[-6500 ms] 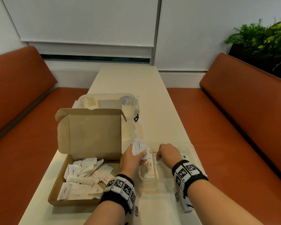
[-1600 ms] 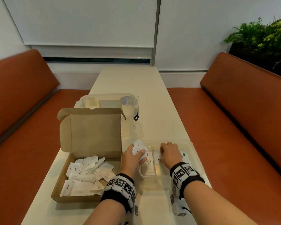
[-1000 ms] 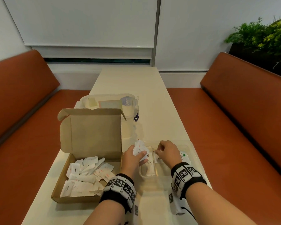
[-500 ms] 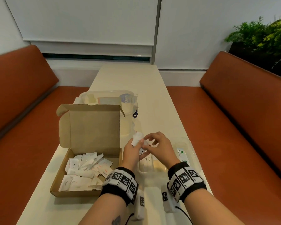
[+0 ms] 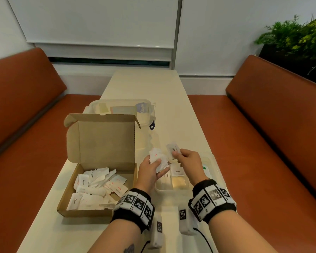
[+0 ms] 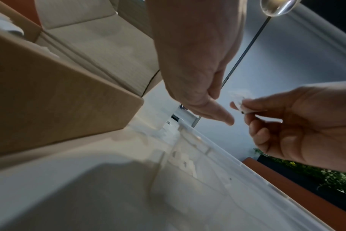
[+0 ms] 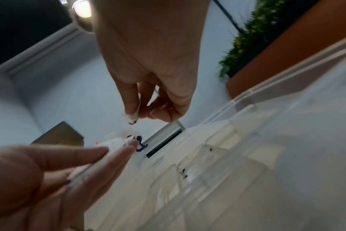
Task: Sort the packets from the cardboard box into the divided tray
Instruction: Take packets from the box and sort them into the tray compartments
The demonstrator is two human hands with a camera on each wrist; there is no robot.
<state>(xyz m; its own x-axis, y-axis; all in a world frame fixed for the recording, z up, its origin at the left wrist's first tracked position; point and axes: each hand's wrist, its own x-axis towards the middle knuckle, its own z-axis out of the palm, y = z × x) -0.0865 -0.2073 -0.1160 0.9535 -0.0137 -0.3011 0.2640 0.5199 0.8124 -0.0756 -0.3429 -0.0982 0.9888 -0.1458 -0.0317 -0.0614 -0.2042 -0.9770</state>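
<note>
Head view: right hand (image 5: 188, 162) pinches one packet (image 5: 174, 149); left hand (image 5: 149, 170) holds several.

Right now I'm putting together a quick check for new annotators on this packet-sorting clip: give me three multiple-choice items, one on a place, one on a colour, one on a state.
1. Where does the cardboard box stand relative to the divided tray?
A. To its left
B. To its right
C. On top of it

2. What colour are the bench seats beside the table?
A. Grey
B. Orange-brown
C. Green

3. What is the right hand doing?
A. Lying flat on the table
B. Pinching a single packet
C. Closing the box lid

Answers:
1 A: in the head view the box sits left of the clear tray.
2 B: both benches are orange-brown.
3 B: thumb and fingers pinch one packet above the tray, while the left hand holds a bunch of packets.
</note>
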